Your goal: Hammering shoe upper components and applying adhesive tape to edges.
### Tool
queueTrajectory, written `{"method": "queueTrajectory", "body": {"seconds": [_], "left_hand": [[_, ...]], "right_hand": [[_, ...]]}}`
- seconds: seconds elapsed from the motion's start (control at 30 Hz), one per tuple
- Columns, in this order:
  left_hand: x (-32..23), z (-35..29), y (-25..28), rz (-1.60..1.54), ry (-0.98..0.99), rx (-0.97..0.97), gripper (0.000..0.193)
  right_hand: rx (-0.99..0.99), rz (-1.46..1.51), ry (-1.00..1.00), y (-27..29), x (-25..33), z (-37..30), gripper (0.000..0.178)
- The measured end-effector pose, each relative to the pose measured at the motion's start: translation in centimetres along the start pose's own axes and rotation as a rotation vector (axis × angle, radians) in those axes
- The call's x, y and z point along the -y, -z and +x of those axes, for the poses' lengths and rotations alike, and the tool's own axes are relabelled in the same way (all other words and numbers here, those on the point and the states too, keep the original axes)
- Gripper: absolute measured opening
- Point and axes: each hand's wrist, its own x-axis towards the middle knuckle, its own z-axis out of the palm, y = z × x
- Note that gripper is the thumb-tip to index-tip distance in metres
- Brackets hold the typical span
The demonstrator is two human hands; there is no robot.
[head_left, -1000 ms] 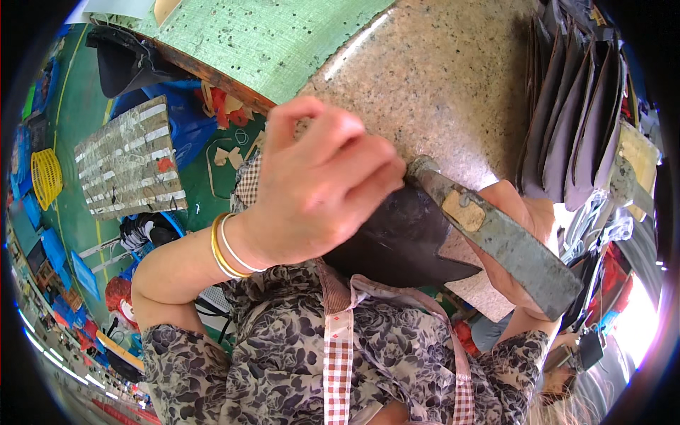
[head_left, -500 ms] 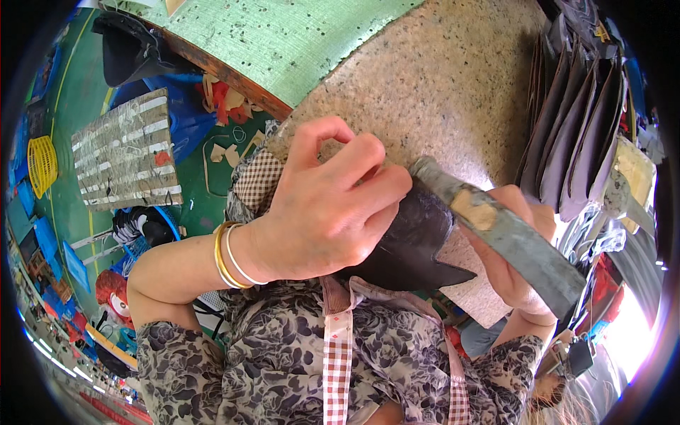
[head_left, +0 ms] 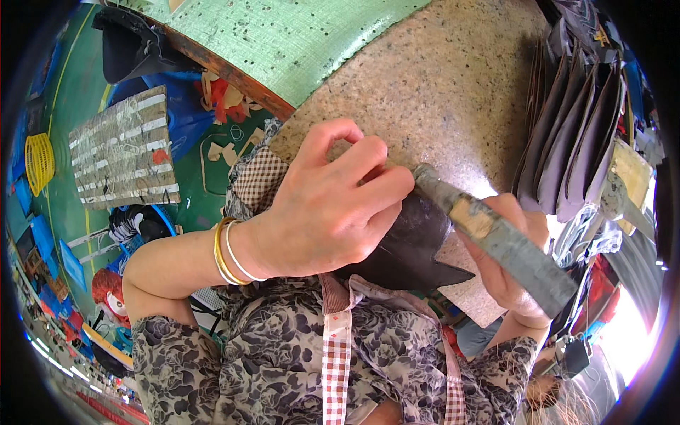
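A piece of black leather (head_left: 414, 251) with a pointed corner lies at the near edge of the stone worktop. My left hand (head_left: 329, 205), bracelets at its wrist, is closed with curled fingers at the leather's upper left edge. The exact pinch is hidden behind the knuckles. In my right hand (head_left: 513, 265) is a hammer with a long grey metal head (head_left: 513, 255); the end of its wooden handle shows in the head. That head slants across the hand, its narrow end close to my left fingertips, over the leather. The fingers round the handle are mostly covered by the head.
Folded dark leather pieces (head_left: 567, 142) stand in a row on the right of the speckled stone worktop (head_left: 453, 92). A green mat (head_left: 283, 42) covers a wooden-edged table beyond. On the left are a striped board (head_left: 127, 149) and a yellow basket (head_left: 39, 163).
The hammer and my right hand have shifted slightly; the head's narrow end sits a little lower, its broad end slightly farther left. My left hand stays nearly in place on the leather.
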Motion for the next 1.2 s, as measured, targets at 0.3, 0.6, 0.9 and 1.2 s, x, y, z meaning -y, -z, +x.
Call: {"method": "queueTrajectory", "body": {"seconds": [0.3, 0.6, 0.9, 1.2], "left_hand": [[0.9, 0.2, 1.1, -0.109, 0.039, 0.078, 0.025], [-1.1, 0.2, 4.4, -0.239, 0.221, 0.385, 0.043], [9.7, 9.7, 20.1, 0.085, 0.393, 0.174, 0.03], [23.0, 17.9, 11.6, 0.502, 0.014, -0.163, 0.046]], "right_hand": [[-0.065, -0.05, -0.017, -2.2, -0.6, -2.2, 0.024], [-0.584, 0.458, -0.21, -2.7, -1.7, -4.5, 0.024], [-0.823, 0.72, -0.187, -0.3, -0.9, -5.2, 0.02], [-0.662, 0.533, -0.12, 1.3, -0.8, 4.6, 0.016]]}}
